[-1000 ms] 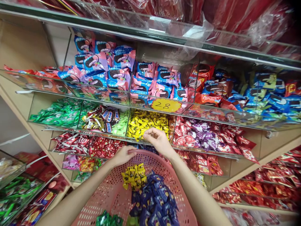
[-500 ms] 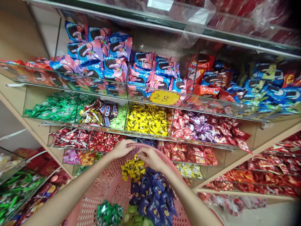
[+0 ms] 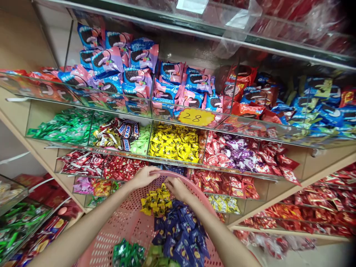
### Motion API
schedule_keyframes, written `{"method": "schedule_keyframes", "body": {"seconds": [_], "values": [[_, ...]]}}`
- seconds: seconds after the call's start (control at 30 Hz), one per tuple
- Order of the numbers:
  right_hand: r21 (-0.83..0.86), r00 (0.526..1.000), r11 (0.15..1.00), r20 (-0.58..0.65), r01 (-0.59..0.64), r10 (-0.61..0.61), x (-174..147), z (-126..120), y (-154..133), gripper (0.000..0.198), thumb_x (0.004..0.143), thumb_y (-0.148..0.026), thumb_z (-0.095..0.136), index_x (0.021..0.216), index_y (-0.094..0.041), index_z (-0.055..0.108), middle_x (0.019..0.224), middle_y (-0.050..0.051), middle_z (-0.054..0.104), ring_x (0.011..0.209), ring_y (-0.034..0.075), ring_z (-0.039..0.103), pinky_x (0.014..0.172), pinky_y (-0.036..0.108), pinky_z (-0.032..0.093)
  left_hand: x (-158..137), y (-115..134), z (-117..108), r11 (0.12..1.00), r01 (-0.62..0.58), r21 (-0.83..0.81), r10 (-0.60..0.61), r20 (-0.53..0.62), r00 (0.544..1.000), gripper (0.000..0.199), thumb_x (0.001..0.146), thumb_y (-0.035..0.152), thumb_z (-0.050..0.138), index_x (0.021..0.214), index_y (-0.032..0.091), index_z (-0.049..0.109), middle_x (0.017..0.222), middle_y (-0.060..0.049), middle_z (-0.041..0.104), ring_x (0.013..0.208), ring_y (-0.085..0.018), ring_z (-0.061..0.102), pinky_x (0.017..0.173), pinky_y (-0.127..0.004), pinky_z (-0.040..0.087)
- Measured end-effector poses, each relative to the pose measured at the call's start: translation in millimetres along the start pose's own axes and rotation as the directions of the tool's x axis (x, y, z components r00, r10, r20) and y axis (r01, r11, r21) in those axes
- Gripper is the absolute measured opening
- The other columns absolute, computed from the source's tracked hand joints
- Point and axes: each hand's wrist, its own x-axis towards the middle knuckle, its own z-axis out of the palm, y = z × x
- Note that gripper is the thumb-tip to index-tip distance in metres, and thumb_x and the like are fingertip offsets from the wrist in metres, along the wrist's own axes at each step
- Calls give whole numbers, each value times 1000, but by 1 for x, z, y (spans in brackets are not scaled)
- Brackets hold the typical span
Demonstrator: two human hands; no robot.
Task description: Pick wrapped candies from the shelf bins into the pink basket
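A pink perforated plastic basket (image 3: 111, 217) stands below the shelves between my arms. My left hand (image 3: 144, 177) is closed over its far rim. Just inside that rim, my right hand (image 3: 176, 187) has its fingers curled together over a pile of yellow-wrapped candies (image 3: 156, 200). Whether a candy is between those fingertips is hidden. Beside the yellow pile lie dark blue-purple packets (image 3: 182, 233). Nearer to me in the basket are green-wrapped candies (image 3: 128, 253) and light green packets (image 3: 160, 257).
Ahead, a glass-fronted shelf bin of yellow candies (image 3: 174, 142) sits between a bin with Snickers bars (image 3: 127, 133) and red and purple candies (image 3: 239, 150). Above are blue-pink cookie packs (image 3: 107, 61) and a yellow price tag (image 3: 197, 117). Green-wrapped sweets (image 3: 19, 226) fill a low bin at left.
My right hand has lifted slightly and shifted a little right from the yellow candies. My left hand stays on the rim. The view has shifted slightly.
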Motion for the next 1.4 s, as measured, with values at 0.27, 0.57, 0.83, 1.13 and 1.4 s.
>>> {"method": "schedule_keyframes", "body": {"seconds": [0.27, 0.57, 0.83, 1.13, 1.4], "values": [[-111, 1000, 994, 6, -26, 27, -1, 7, 0, 15, 82, -16, 42, 80, -19, 57, 74, 2, 61, 68, 14, 53, 63, 23, 33, -1, 0, 0, 999, -19, 51, 19, -5, 1000, 40, 74, 42, 52, 105, 18, 63, 109, -5, 63, 103, -20, 55, 92, -31, 40], [-143, 992, 983, -64, -114, 106, -4, -2, -12, 14, 82, -24, 47, 90, -22, 58, 86, 3, 64, 81, 18, 58, 66, 24, 36, -3, 10, -2, 999, -30, 39, 30, 8, 1000, 36, 75, 36, 51, 103, 17, 63, 106, -5, 64, 97, -18, 57, 89, -30, 42], [-10, 963, 999, -267, -49, 44, -14, -22, -28, 18, 86, -26, 40, 74, -20, 52, 71, 1, 58, 64, 14, 53, 59, 22, 35, -5, 16, -4, 996, -57, 73, 56, 15, 998, 35, 75, 35, 51, 104, 21, 63, 104, -3, 65, 98, -18, 56, 90, -28, 40], [78, 916, 996, -395, -45, 72, -25, -24, -28, 36, 88, -39, 36, 59, -20, 45, 56, -2, 48, 52, 12, 44, 52, 22, 29, -8, 20, -6, 984, -100, 147, 99, 13, 995, 35, 76, 36, 50, 105, 22, 63, 108, -3, 63, 101, -17, 55, 91, -27, 38], [47, 924, 999, -380, -24, 40, -28, -21, -31, 42, 89, -42, 32, 54, -20, 43, 50, -2, 43, 47, 11, 39, 49, 24, 26, -9, 20, -4, 986, -85, 144, 86, 1, 996, 35, 75, 37, 50, 105, 23, 63, 107, -3, 64, 100, -18, 55, 90, -27, 40]]}}
